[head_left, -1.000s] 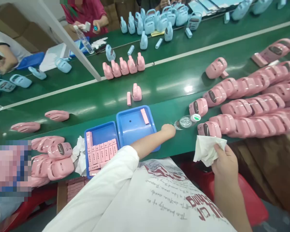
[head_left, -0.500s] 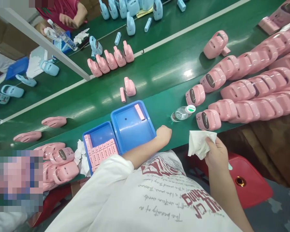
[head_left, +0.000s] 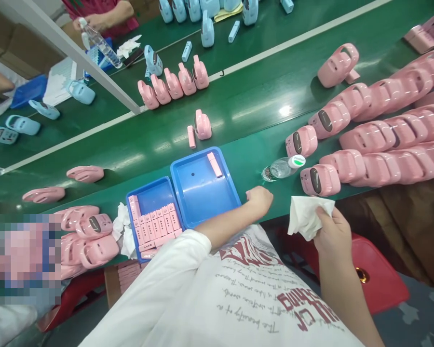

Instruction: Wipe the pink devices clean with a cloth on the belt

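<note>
My right hand (head_left: pixel 332 229) pinches a white cloth (head_left: pixel 305 217) by its right side, in front of the bench edge. My left hand (head_left: pixel 261 200) is curled closed just right of an empty-looking blue tray lid (head_left: pixel 206 193); whether anything is inside the fingers is hidden. One pink stick-like piece (head_left: pixel 214 165) lies in that tray's far right corner. Beside it, a second blue tray (head_left: pixel 155 190) holds several similar pink pieces (head_left: pixel 159 221) in a row. Right of my left hand a clear bottle (head_left: pixel 280 168) with a white-and-green cap lies tilted or leaning.
Rows of pink handled devices (head_left: pixel 372 137) fill the right side. Another pink device (head_left: pixel 203 125) stands beyond the trays, with several along the bench divider. Crumpled white tissue (head_left: pixel 125 231) is left of the trays. A red stool (head_left: pixel 379 274) stands below. A co-worker's arm (head_left: pixel 108 17) shows across the bench.
My left hand has moved slightly right, away from the tray, still closed. The cloth stays in my right hand. The whole view has shifted a little.
</note>
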`<state>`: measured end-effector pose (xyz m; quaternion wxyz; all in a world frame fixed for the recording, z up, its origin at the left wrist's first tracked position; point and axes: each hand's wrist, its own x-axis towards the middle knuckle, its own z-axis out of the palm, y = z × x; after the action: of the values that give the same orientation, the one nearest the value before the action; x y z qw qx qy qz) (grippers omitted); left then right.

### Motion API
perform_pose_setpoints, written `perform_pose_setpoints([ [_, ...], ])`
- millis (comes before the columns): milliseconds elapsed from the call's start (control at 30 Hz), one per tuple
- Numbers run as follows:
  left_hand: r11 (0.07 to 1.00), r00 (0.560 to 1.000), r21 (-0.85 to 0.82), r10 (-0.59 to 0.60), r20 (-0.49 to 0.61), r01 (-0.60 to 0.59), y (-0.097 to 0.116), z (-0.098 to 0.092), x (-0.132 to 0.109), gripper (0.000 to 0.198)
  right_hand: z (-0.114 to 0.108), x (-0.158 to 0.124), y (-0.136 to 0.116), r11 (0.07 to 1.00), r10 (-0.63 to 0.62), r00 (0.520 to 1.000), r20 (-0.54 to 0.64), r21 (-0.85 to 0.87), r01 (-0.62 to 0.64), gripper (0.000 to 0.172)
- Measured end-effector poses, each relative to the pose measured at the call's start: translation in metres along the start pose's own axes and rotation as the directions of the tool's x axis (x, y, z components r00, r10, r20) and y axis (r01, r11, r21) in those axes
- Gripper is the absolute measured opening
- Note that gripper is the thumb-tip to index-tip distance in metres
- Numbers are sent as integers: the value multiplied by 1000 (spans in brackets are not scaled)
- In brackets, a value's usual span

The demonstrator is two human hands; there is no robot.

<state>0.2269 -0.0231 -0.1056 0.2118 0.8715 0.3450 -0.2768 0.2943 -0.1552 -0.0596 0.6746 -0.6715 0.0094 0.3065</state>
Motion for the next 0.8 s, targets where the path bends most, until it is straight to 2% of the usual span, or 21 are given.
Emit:
perform_pose_setpoints([
  [100, 997, 999, -70, -21, 49, 24, -37, -23, 19, 24, 0, -4, 3, 999, 33, 999, 37, -11, -32, 40],
  [167, 992, 997, -115, -37, 69, 45, -63, -29, 17, 18, 2, -4, 7, 998, 59, 997, 39, 5, -60, 42],
  [267, 980, 999, -197, -30, 10, 32, -94, -25, -7, 22, 10, -3, 14, 993, 101, 994, 44, 60, -104, 44],
  [367, 962, 990, -273, -12, -142, -28, -115, -19, -48, 33, 24, -1, 16, 979, 162, 982, 91, 105, -172, 42],
  [433, 922, 947, -380, -52, -318, -77, -125, -19, -79, 32, 35, 2, 9, 972, 176, 982, 68, 148, -185, 40],
  [467, 875, 898, -469, -104, -427, -122, -130, -19, -94, 33, 40, 6, 3, 974, 141, 990, 26, 178, -143, 38],
  [500, 811, 836, -557, -172, -520, -179, -134, -19, -109, 35, 45, 11, -4, 977, 58, 998, -29, 206, -51, 37],
  [533, 734, 772, -632, -245, -587, -247, -138, -19, -124, 37, 51, 18, -13, 972, -71, 992, -102, 217, 92, 33],
  [567, 657, 714, -686, -313, -626, -313, -141, -20, -137, 38, 56, 25, -20, 948, -231, 957, -175, 180, 262, 29],
  [600, 593, 674, -718, -364, -642, -364, -143, -19, -149, 39, 61, 34, -27, 902, -400, 892, -209, 80, 424, 23],
  [633, 540, 644, -737, -404, -650, -406, -144, -19, -160, 41, 66, 44, -32, 830, -557, 814, -169, -77, 552, 17],
  [667, 498, 618, -747, -436, -654, -440, -145, -19, -170, 42, 71, 53, -35, 732, -665, 745, -55, -249, 634, 12],
  [700, 468, 596, -751, -462, -657, -466, -146, -19, -178, 44, 77, 61, -36, 620, -705, 702, 99, -393, 679, 10],
  [733, 449, 575, -750, -482, -661, -485, -146, -18, -185, 46, 82, 68, -34, 519, -690, 680, 249, -484, 704, 10],
  [767, 438, 559, -750, -499, -662, -496, -146, -18, -191, 47, 87, 74, -30, 443, -655, 663, 362, -528, 725, 13],
  [800, 434, 547, -749, -512, -662, -500, -146, -18, -196, 49, 90, 79, -25, 394, -637, 644, 423, -539, 744, 17],
])
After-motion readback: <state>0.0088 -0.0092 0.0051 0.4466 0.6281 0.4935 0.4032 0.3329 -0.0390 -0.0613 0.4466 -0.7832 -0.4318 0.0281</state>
